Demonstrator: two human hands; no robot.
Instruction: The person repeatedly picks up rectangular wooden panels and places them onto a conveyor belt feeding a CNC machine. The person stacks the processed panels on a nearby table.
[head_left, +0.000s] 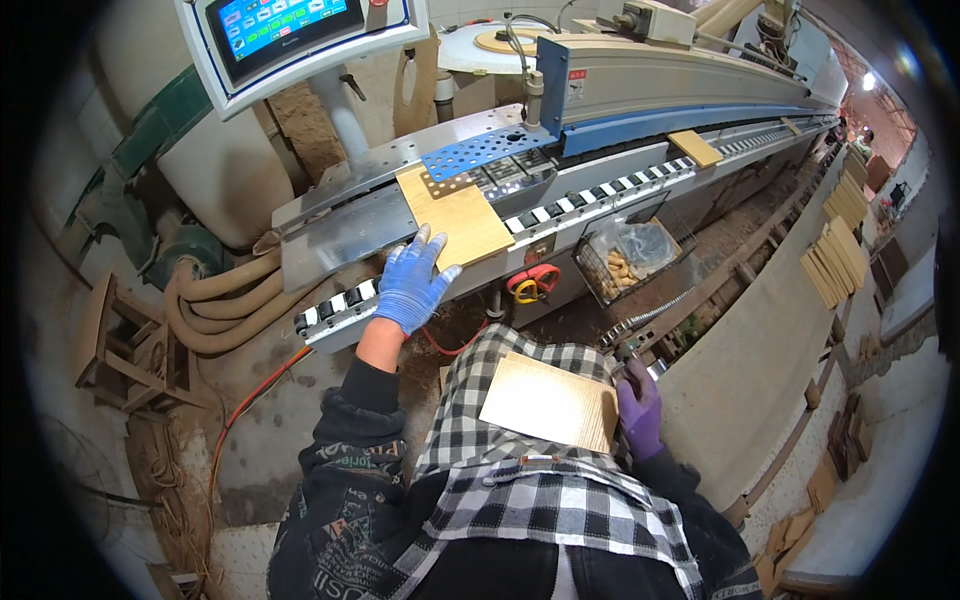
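Observation:
My left hand (412, 281), in a blue glove with pale fingertips, rests its spread fingertips on the near left edge of a wooden panel (457, 217). That panel lies on the metal infeed table and roller rail of an edge banding machine, its far part beneath a perforated blue guard (480, 154). My right hand (640, 409), in a purple glove, is at the right edge of light wooden panels (551, 401) lying over my checkered apron (457, 420); its fingers are bent by a metal part of the conveyor frame. Whether it grips a panel or that part is unclear.
Another panel (695, 148) lies farther along the roller rail (600, 196). Scissors (532, 283) hang on the machine's front beside a wire basket (630, 259). A belt conveyor (757, 360) runs along the right, with stacked panels (834, 262) beyond. Hoses and a wooden stool (124, 352) stand left.

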